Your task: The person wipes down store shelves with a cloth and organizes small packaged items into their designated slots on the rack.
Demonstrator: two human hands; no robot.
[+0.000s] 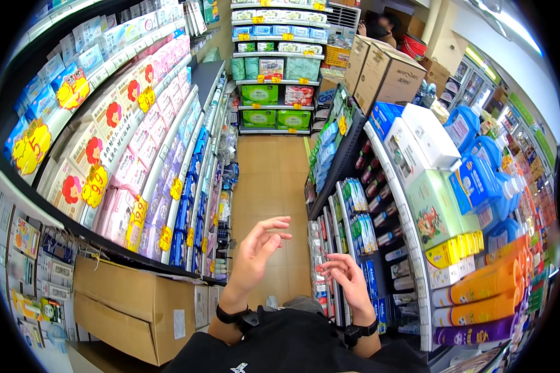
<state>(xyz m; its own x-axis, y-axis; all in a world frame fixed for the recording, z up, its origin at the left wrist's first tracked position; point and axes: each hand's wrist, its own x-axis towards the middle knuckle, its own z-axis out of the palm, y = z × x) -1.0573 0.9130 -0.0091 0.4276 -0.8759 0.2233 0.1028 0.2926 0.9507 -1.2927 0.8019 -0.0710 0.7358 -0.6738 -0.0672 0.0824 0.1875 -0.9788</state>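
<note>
My left hand point(256, 252) is raised in front of me above the tiled aisle floor point(270, 186), fingers apart and curved, holding nothing. Lower and to its right, my right hand point(347, 279) is also empty, its fingers loosely bent, near the shelf with toothpaste boxes point(364, 233). A black wristband with a small device sits on each wrist. Pink and white packs of sanitary pads point(116, 214) line the left shelves, with yellow price tags point(94, 186) along the edges.
A large cardboard box point(116, 307) stands at lower left. Orange bottles point(476, 284), blue jugs point(487, 154) and cartons point(387, 74) top the right shelf. Stocked shelves point(275, 81) close the aisle's far end. Another person point(385, 30) is far off at the upper right.
</note>
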